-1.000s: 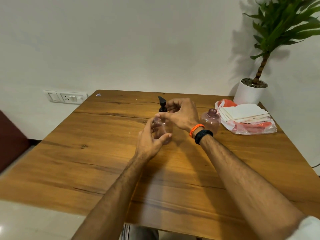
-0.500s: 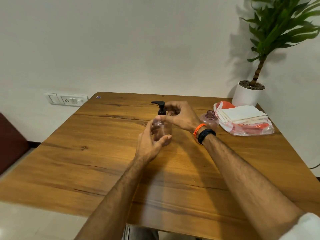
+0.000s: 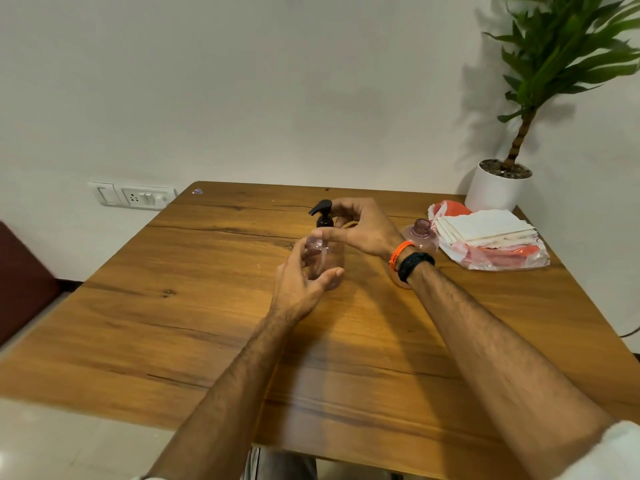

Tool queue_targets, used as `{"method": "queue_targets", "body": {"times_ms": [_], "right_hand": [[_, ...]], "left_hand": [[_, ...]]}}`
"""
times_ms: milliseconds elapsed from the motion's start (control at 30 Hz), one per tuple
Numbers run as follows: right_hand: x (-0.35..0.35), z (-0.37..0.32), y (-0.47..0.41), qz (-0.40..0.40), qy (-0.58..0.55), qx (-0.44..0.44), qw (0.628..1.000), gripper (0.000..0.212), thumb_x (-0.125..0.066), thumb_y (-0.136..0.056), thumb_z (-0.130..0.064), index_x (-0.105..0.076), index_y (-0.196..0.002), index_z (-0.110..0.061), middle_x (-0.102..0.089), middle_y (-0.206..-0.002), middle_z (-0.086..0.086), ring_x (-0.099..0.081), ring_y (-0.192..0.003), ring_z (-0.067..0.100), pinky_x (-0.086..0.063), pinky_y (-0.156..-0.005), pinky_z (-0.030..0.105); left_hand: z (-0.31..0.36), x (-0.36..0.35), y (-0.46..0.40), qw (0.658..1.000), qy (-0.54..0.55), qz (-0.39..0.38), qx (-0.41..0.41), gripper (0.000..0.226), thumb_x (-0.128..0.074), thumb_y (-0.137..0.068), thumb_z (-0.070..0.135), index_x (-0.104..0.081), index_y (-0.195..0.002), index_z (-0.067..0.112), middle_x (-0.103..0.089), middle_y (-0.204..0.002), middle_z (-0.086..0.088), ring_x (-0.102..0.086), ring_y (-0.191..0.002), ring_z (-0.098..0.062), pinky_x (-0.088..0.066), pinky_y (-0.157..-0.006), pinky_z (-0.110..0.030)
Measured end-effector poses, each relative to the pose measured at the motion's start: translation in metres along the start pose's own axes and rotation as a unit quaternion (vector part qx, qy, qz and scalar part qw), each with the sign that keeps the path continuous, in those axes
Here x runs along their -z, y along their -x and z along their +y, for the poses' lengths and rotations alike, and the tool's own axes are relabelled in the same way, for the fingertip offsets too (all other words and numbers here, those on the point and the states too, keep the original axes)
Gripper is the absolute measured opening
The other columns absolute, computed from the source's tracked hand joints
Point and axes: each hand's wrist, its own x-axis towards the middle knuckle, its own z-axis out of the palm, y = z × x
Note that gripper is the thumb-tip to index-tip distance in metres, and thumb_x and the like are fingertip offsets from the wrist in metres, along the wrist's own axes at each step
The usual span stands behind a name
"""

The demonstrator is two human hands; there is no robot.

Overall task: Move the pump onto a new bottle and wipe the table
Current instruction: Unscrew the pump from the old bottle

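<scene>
A clear pink bottle (image 3: pixel 329 261) stands on the wooden table (image 3: pixel 194 306) with a black pump (image 3: pixel 322 213) on its neck. My left hand (image 3: pixel 301 282) wraps the bottle's body from the near side. My right hand (image 3: pixel 360 226) grips the pump's collar from the right, thumb and fingers pinched around it. A second pink bottle (image 3: pixel 420 237), open at the neck and without a pump, stands just behind my right wrist. A stack of white cloths (image 3: pixel 485 226) lies on a plastic bag at the right.
A red and clear plastic bag (image 3: pixel 502 256) sits under the cloths. A potted plant in a white pot (image 3: pixel 495 188) stands at the table's far right corner. A wall socket (image 3: pixel 138 197) is at the left. A dark red seat (image 3: pixel 20 282) borders the left edge.
The pump's spout has turned round between the frames, while my right hand stays on the collar. My left hand keeps its hold on the bottle.
</scene>
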Motion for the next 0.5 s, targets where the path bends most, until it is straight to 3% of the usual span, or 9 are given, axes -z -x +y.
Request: {"method": "queue_targets", "body": {"times_ms": [133, 333, 500], "right_hand": [[-0.0025, 0.0007, -0.001, 0.036, 0.006, -0.005, 0.999, 0.041, -0.083, -0.067, -0.036, -0.07, -0.103, -0.02, -0.066, -0.088, -0.013, -0.056, -0.071, 0.001, -0.046, -0.066, 0.013], [0.0045, 0.002, 0.0012, -0.017, -0.032, 0.003, 0.999, 0.033, -0.076, -0.078, -0.018, -0.071, -0.11, -0.014, -0.072, -0.105, 0.002, -0.057, -0.087, 0.011, -0.048, -0.082, 0.024], [0.0006, -0.0004, -0.0016, 0.006, 0.009, -0.014, 1.0, 0.051, -0.082, -0.068, -0.039, -0.067, -0.112, -0.018, -0.069, -0.099, -0.001, -0.056, -0.078, 0.007, -0.051, -0.075, 0.024]], "left_hand": [[-0.0001, -0.0019, -0.0006, 1.0, 0.003, 0.0, -0.007, 0.077, -0.077, -0.068, 0.055, -0.038, -0.134, 0.046, -0.055, -0.12, 0.015, -0.057, -0.109, -0.006, -0.05, -0.077, -0.017], [-0.0013, -0.0018, -0.0022, 1.0, 0.01, -0.006, 0.006, 0.08, -0.077, -0.066, 0.057, -0.036, -0.134, 0.048, -0.05, -0.112, 0.025, -0.055, -0.105, -0.002, -0.052, -0.08, -0.024], [-0.0022, -0.0029, -0.0032, 1.0, -0.007, 0.003, 0.006, 0.078, -0.077, -0.067, 0.056, -0.037, -0.134, 0.046, -0.052, -0.119, 0.018, -0.054, -0.107, -0.004, -0.046, -0.076, -0.018]]}}
